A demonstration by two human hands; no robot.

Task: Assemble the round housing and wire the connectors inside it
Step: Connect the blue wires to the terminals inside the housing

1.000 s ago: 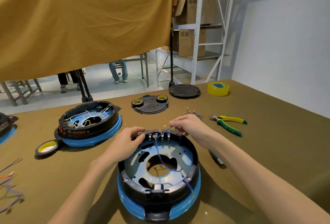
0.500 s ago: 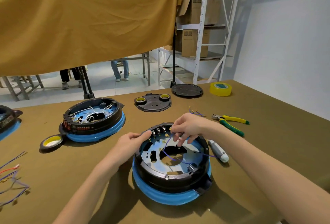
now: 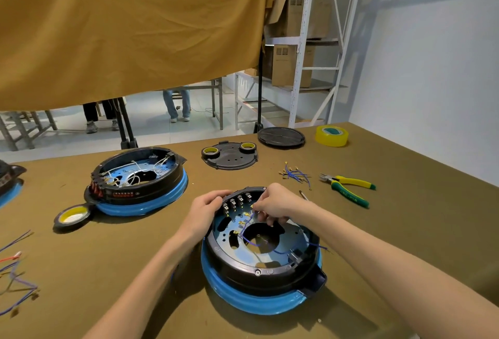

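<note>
- Round housing (image 3: pixel 263 265), black ring on a blue base, sat on the olive-covered table (image 3: pixel 405 230) nearest the viewer; taken as landmark for all positions below.
- Left hand (image 3: pixel 206 210) gripped the housing's far-left rim, fingers curled over the edge beside the row of terminals (image 3: pixel 237 201).
- Right hand (image 3: pixel 275 205) reached over the far rim into the housing, grip narrow: fingertips pinched a blue wire (image 3: pixel 247 224) just inboard of the terminals.
- The blue wire looped down across the central opening of the blue inner plate; a further blue strand trailed out over the housing's right rim.
- Whether the wire's connector was seated on a terminal: could not tell, fingers hid it.
- Second housing (image 3: pixel 137 182), same build, with white wiring inside, lay beyond and to the left of the landmark, well apart from it.
- Tape roll with yellow core (image 3: pixel 72 215) lay flat, touching the near-left edge of that second housing.
- Black cover plate (image 3: pixel 229 155) carrying two small tape rolls lay beyond the landmark; a round black lid (image 3: pixel 281 137) lay further back and to the right.
- Yellow tape roll (image 3: pixel 331 136) lay at the far right, just right of the black lid.
- Loose bundle of blue leads (image 3: pixel 295 174) with brass tips lay beyond and right of the landmark; yellow-green pliers (image 3: pixel 347 188) lay just right of that bundle.
- Loose coloured wires (image 3: pixel 16 271) lay far left of the landmark at the table's edge.
</note>
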